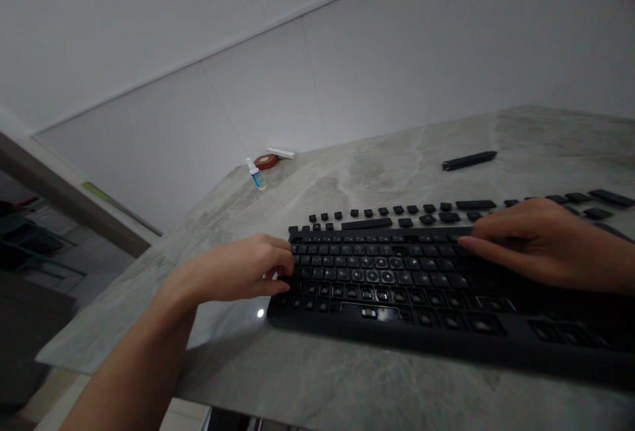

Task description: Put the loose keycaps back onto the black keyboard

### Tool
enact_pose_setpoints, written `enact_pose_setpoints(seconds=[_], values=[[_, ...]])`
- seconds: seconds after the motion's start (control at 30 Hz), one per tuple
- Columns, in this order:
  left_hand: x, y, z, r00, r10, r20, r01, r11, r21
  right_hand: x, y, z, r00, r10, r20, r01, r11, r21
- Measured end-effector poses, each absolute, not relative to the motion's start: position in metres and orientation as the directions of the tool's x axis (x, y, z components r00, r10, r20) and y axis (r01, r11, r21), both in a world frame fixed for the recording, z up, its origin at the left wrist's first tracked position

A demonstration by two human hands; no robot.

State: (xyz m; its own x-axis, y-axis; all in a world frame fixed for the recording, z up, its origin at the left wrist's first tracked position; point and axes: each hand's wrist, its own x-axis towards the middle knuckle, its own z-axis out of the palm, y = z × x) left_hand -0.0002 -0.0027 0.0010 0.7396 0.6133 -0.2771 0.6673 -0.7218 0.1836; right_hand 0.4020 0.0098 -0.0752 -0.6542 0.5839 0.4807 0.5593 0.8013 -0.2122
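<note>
A black keyboard (317,330) lies on the grey marbled table. Its lower rows show bare key sockets, while keycaps sit in the rows above. At its left end, my left hand (253,266) is closed, with thumb and curled fingers on the keyboard's edge. Over the upper right part is my right hand (550,242), its thumb and bent fingers drawn together; whatever may be between the fingertips is hidden. Behind the keyboard, loose black keycaps (412,209) lie in two rows, among them a long space bar (366,223). My right hand covers part of these rows.
A black pen-like tool (469,160) lies farther back on the table (357,176). In the far left corner stand a small spray bottle (256,176) and a reddish-brown round object (266,162), beside a white strip (281,153). A pale wall (387,67) borders the table's back.
</note>
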Motion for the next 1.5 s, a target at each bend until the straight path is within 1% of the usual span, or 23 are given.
enact_pose_setpoints(seconds=[0.13,0.37,0.47,0.63,0.77,0.83,0.9,0.97,1.0,1.07,1.1,1.13,1.2,1.27,1.37,1.43,1.5], values=[[0.001,-0.004,0.002,0.751,0.604,-0.265,0.655,-0.732,0.188,0.402,0.009,-0.074,-0.664,0.569,0.485,0.545,0.812,-0.208],[0.003,-0.004,0.001,0.739,0.608,-0.289,0.667,-0.721,0.190,0.401,0.009,-0.073,-0.637,0.637,0.434,0.583,0.766,-0.269],[0.004,-0.004,0.001,0.740,0.609,-0.286,0.666,-0.724,0.182,0.400,0.009,-0.073,-0.644,0.620,0.449,0.577,0.778,-0.248],[0.007,-0.007,-0.002,0.760,0.587,-0.277,0.644,-0.736,0.208,0.400,0.008,-0.073,-0.665,0.561,0.494,0.553,0.814,-0.179],[0.011,-0.005,-0.005,0.739,0.619,-0.265,0.671,-0.709,0.215,0.401,0.009,-0.073,-0.665,0.572,0.481,0.552,0.810,-0.200],[0.013,-0.006,-0.005,0.737,0.624,-0.261,0.673,-0.713,0.196,0.401,0.009,-0.075,-0.658,0.585,0.473,0.556,0.802,-0.218],[0.017,-0.010,-0.004,0.721,0.639,-0.267,0.681,-0.724,0.107,0.401,0.010,-0.076,-0.654,0.597,0.465,0.565,0.794,-0.225],[0.025,-0.020,-0.006,0.688,0.672,-0.274,0.690,-0.722,-0.039,0.401,0.010,-0.076,-0.652,0.597,0.467,0.571,0.792,-0.216],[0.030,-0.027,-0.010,0.663,0.696,-0.276,0.691,-0.711,-0.131,0.400,0.010,-0.076,-0.654,0.589,0.474,0.568,0.797,-0.206],[0.040,-0.044,-0.021,0.627,0.741,-0.242,0.697,-0.672,-0.251,0.400,0.010,-0.076,-0.661,0.565,0.494,0.556,0.811,-0.184],[0.045,-0.053,-0.029,0.592,0.776,-0.217,0.686,-0.627,-0.370,0.399,0.010,-0.075,-0.665,0.554,0.501,0.549,0.817,-0.175],[0.049,-0.061,-0.037,0.576,0.789,-0.213,0.661,-0.603,-0.447,0.399,0.010,-0.075,-0.669,0.544,0.507,0.542,0.823,-0.169],[0.052,-0.075,-0.053,0.558,0.817,-0.147,0.650,-0.540,-0.534,0.399,0.010,-0.075,-0.675,0.530,0.513,0.532,0.832,-0.160],[0.051,-0.083,-0.064,0.567,0.821,-0.059,0.653,-0.492,-0.577,0.398,0.010,-0.075,-0.681,0.520,0.516,0.525,0.837,-0.152],[0.046,-0.086,-0.070,0.586,0.810,0.033,0.670,-0.461,-0.581,0.397,0.010,-0.075,-0.688,0.503,0.522,0.514,0.847,-0.138],[0.046,-0.084,-0.070,0.585,0.810,0.043,0.685,-0.464,-0.561,0.395,0.010,-0.076,-0.693,0.488,0.531,0.502,0.855,-0.131],[0.048,-0.081,-0.070,0.576,0.817,0.020,0.699,-0.481,-0.529,0.394,0.011,-0.076,-0.697,0.472,0.539,0.488,0.864,-0.125]])
